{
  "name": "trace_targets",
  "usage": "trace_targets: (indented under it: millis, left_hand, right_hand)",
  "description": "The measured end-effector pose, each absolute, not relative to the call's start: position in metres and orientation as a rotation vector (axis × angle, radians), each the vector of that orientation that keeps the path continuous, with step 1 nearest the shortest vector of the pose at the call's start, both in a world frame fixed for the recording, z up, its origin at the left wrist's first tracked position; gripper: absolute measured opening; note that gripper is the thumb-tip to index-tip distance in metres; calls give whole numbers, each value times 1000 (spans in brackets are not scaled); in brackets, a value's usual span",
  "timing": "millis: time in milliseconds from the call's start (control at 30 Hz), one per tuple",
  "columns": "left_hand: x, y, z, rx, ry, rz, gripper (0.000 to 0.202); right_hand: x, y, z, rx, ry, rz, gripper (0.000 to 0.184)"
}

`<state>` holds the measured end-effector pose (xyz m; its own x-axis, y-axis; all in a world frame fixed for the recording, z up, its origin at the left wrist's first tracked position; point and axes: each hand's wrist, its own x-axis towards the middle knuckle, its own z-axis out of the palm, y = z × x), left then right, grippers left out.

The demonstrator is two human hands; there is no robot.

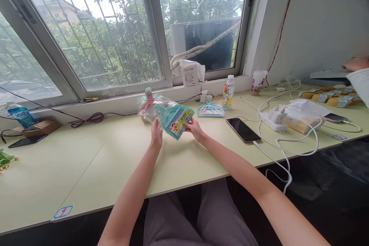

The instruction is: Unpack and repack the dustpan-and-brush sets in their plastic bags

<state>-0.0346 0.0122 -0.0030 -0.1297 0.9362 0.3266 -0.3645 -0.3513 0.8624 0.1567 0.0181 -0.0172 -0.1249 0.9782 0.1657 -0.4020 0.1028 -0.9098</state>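
Observation:
A small teal dustpan with a colourful label sits in front of me on the pale green table, half in a clear plastic bag. My right hand grips its right edge. My left hand rests at its left edge with fingers close together, touching the bag. A pink handle pokes out behind the dustpan. A second small teal brush set lies further right by the window sill.
A phone lies right of my hands, with white cables and a charger block beyond it. A drink bottle, a cup and snack packs stand right. Another person's sleeve shows at far right. Another bottle stands left.

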Motion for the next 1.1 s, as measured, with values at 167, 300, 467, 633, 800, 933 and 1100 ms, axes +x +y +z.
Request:
trace_targets:
  millis: [167,300,467,633,800,933,1100]
  left_hand:
    - [-27,8,-7,1052,664,1421,49]
    - [-26,3,-7,1089,666,1252,50]
    - [-28,1,-5,1117,703,1143,52]
    - [-25,0,-7,1174,729,1080,55]
    - [-25,3,-8,1152,728,1153,53]
    - [-26,4,-6,1125,733,1171,48]
    - [-28,4,-6,1123,739,1170,48]
  right_hand:
    - [155,15,-17,-702,-1061,1382,28]
    - [155,15,-16,-692,-1010,1359,24]
    - [154,17,-16,-660,-956,1327,24]
    - [155,18,-13,-578,-918,1303,31]
    - [154,17,-11,-538,-948,1263,35]
    - [155,19,-12,-581,-968,1209,35]
    - [158,22,-12,-689,-969,1156,38]
